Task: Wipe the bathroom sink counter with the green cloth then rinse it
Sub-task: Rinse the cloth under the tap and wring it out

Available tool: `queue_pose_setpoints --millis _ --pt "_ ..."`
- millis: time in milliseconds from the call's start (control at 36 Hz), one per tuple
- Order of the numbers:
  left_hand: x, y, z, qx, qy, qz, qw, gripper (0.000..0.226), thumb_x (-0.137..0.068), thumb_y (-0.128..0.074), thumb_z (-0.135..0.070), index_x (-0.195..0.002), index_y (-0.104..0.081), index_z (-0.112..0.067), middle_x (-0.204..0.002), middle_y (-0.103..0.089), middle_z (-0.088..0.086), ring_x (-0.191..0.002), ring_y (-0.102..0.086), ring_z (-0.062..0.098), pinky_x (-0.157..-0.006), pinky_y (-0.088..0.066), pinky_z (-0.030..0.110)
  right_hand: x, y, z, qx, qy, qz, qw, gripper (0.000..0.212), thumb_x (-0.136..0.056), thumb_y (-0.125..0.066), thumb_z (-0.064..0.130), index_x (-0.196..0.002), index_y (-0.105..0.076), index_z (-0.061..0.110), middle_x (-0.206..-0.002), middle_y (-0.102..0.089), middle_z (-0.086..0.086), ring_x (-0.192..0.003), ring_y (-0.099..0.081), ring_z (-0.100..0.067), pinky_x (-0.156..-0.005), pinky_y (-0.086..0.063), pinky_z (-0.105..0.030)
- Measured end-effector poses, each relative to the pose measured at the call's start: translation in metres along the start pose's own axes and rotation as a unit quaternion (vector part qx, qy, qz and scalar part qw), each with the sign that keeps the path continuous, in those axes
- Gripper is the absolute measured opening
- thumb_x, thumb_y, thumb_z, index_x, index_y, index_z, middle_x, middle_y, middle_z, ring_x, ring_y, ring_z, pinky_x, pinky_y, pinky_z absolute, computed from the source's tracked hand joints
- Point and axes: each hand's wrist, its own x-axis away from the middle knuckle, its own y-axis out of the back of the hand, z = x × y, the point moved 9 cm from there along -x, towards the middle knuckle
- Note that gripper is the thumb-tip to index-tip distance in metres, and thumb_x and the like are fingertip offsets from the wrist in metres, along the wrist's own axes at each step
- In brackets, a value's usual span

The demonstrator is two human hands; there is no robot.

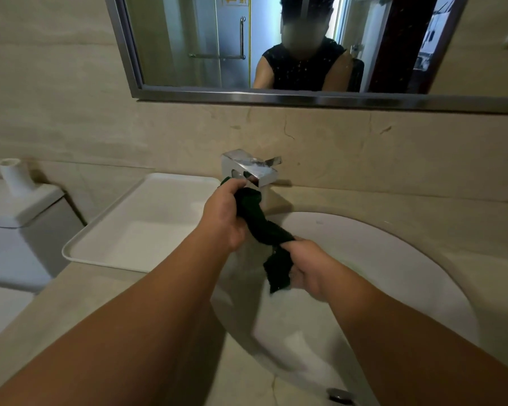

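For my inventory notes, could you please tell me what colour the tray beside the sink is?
The tray is white; head view.

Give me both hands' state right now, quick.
Left hand: closed, gripping the upper end of the green cloth.
Right hand: closed, gripping the cloth's lower end over the sink.

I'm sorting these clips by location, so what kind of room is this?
Most likely a bathroom. A white sink basin with a chrome faucet sits in a stone counter, a toilet tank stands to the left, and the wall mirror reflects a glass shower door.
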Motion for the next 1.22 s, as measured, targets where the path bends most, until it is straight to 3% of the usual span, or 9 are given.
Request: queue_pose_setpoints --millis 83,222,444,583,667,861,1083,1139,1222 --pt "-0.002 0.004 0.004 -0.065 -0.003 0.002 0.998 0.032 -0.095 -0.068 -0.013 -0.126 -0.065 -0.007 -0.112 -0.077 0.017 -0.097 -0.077 0.031 -0.084 -0.065 0.046 0.003 0.027 0.012 -0.039 -0.003 -0.016 0.999 0.020 -0.104 -0.056 0.022 -0.114 -0.067 0.008 -0.105 -0.077 -0.028 -0.089 -0.077 -0.041 -0.061 -0.063 -0.046" --pt "0.002 0.001 0.030 -0.231 0.040 0.049 0.971 0.026 -0.094 -0.071 -0.005 -0.119 -0.065 -0.004 -0.114 -0.077 0.020 -0.096 -0.079 0.032 -0.079 -0.066 0.042 0.020 0.096 0.050 0.043 0.044 -0.077 0.995 0.020 -0.100 -0.064 0.018 -0.115 -0.070 0.006 -0.093 -0.074 -0.017 -0.082 -0.072 -0.031 -0.067 -0.060 -0.041" --pt "0.029 -0.037 0.074 -0.506 0.085 0.216 0.830 0.050 -0.090 -0.079 -0.005 -0.132 -0.065 -0.029 -0.129 -0.059 0.016 -0.104 -0.075 0.038 -0.090 -0.065 0.048 0.068 0.183 0.092 0.148 0.071 -0.137 0.977 0.019 -0.096 -0.066 0.012 -0.112 -0.070 0.003 -0.088 -0.071 -0.014 -0.075 -0.067 -0.024 -0.063 -0.056 -0.034" --pt "0.053 -0.062 0.106 -0.546 0.149 0.290 0.772 0.032 -0.101 -0.065 -0.009 -0.132 -0.067 -0.002 -0.116 -0.077 0.023 -0.090 -0.076 0.029 -0.094 -0.061 0.040 0.102 0.190 0.113 0.144 0.101 -0.134 0.975 0.016 -0.092 -0.065 0.005 -0.107 -0.070 0.000 -0.073 -0.065 -0.012 -0.057 -0.061 -0.020 -0.040 -0.046 -0.021" --pt "0.063 -0.076 0.118 -0.483 0.202 0.288 0.802 0.038 -0.101 -0.061 -0.019 -0.124 -0.063 0.011 -0.106 -0.073 0.028 -0.089 -0.064 0.032 -0.079 -0.056 0.035 0.122 0.179 0.129 0.174 0.144 -0.122 0.966 0.015 -0.087 -0.067 0.000 -0.102 -0.070 0.000 -0.081 -0.068 -0.017 -0.062 -0.064 -0.025 -0.049 -0.053 -0.029" --pt "0.092 -0.112 0.113 -0.243 0.254 0.282 0.893 0.084 -0.095 -0.057 -0.069 -0.126 -0.061 0.009 -0.120 -0.073 0.029 -0.113 -0.072 0.042 -0.092 -0.058 0.048 0.153 0.119 0.129 0.243 0.189 -0.058 0.950 0.025 -0.084 -0.070 0.006 -0.107 -0.072 -0.003 -0.100 -0.077 -0.025 -0.086 -0.076 -0.036 -0.076 -0.066 -0.044" --pt "0.087 -0.096 0.087 -0.152 0.198 0.283 0.926 0.044 -0.101 -0.059 -0.049 -0.120 -0.073 -0.011 -0.108 -0.078 0.018 -0.087 -0.077 0.028 -0.079 -0.065 0.043 0.160 0.082 0.121 0.109 0.194 0.056 0.973 0.026 -0.095 -0.056 0.001 -0.117 -0.070 -0.003 -0.107 -0.077 -0.018 -0.100 -0.077 -0.031 -0.090 -0.064 -0.042" --pt "0.083 -0.089 0.077 -0.106 0.207 0.261 0.937 0.035 -0.103 -0.063 -0.033 -0.121 -0.069 -0.004 -0.106 -0.076 0.023 -0.082 -0.077 0.030 -0.069 -0.066 0.038 0.164 0.087 0.132 0.189 0.271 0.015 0.944 0.034 -0.095 -0.060 0.003 -0.127 -0.068 0.011 -0.120 -0.075 -0.010 -0.114 -0.073 -0.029 -0.095 -0.062 -0.042" --pt "0.081 -0.086 0.064 -0.085 0.204 0.249 0.943 0.031 -0.099 -0.068 -0.015 -0.124 -0.063 0.004 -0.102 -0.074 0.025 -0.070 -0.072 0.026 -0.054 -0.064 0.028 0.166 0.077 0.128 0.452 0.359 -0.020 0.816 0.084 -0.088 -0.068 0.014 -0.161 -0.032 0.035 -0.163 -0.040 0.002 -0.150 -0.038 -0.021 -0.119 -0.039 -0.042"
